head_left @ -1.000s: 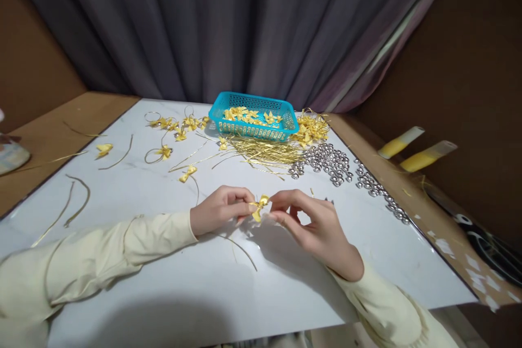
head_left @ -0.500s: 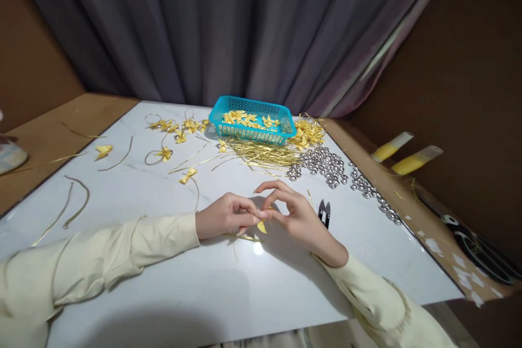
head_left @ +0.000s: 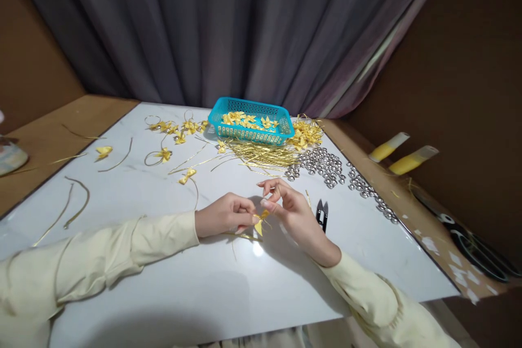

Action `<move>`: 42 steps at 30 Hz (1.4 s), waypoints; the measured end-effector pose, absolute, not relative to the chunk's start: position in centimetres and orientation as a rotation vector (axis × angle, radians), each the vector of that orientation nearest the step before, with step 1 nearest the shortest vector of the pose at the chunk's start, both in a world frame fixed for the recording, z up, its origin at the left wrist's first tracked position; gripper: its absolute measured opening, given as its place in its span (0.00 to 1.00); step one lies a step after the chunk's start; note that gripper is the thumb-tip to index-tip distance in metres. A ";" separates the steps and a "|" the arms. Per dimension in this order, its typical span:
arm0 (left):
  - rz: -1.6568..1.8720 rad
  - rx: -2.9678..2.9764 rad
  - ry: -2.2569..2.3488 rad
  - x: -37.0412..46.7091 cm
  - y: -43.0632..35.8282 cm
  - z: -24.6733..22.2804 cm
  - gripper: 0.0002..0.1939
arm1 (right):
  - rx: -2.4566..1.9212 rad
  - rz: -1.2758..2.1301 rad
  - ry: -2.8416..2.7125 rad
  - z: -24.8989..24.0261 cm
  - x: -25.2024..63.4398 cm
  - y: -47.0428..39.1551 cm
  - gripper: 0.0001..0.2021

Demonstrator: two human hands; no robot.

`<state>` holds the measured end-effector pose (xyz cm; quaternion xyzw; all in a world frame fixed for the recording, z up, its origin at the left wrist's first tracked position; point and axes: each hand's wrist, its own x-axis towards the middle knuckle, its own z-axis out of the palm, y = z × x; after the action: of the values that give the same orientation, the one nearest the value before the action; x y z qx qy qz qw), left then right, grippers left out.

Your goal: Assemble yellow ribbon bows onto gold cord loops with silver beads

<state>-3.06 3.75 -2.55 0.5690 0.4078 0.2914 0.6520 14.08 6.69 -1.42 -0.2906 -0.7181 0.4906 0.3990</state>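
Note:
My left hand pinches a small yellow ribbon bow between thumb and fingers, just above the white tabletop. A thin gold cord end sticks out on the bow's right side. Close by on the right, my right hand has its thumb and index fingertips pressed together; whatever is between them is too small to make out. Several gold cord pieces lie under my left hand. Black thread snips rest on the table beside my right hand, blades pointing away.
A blue basket of yellow bows stands at the back, with gold cords before it. To its right are a yellow ribbon pile and small silver rings. Looped bows lie left. Scissors and yellow-filled tubes lie far right.
My right fingertips have drawn up and slightly away from my left hand, so more of the yellow bow shows. My left hand has stayed nearly in place.

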 end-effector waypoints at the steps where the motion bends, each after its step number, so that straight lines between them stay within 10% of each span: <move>1: 0.665 1.285 0.918 -3.1 3.8 -2.5 0.13 | -0.737 1.241 -1.845 -1.3 14.2 6.8 0.12; 42: 0.619 1.102 0.813 -2.7 3.1 -2.2 0.10 | -0.759 0.816 -1.992 1.2 14.7 8.3 0.15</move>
<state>-2.69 3.14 -2.22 0.5006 0.3692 0.2814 0.7306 14.68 8.27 1.18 -0.3021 -0.7936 0.3250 0.4164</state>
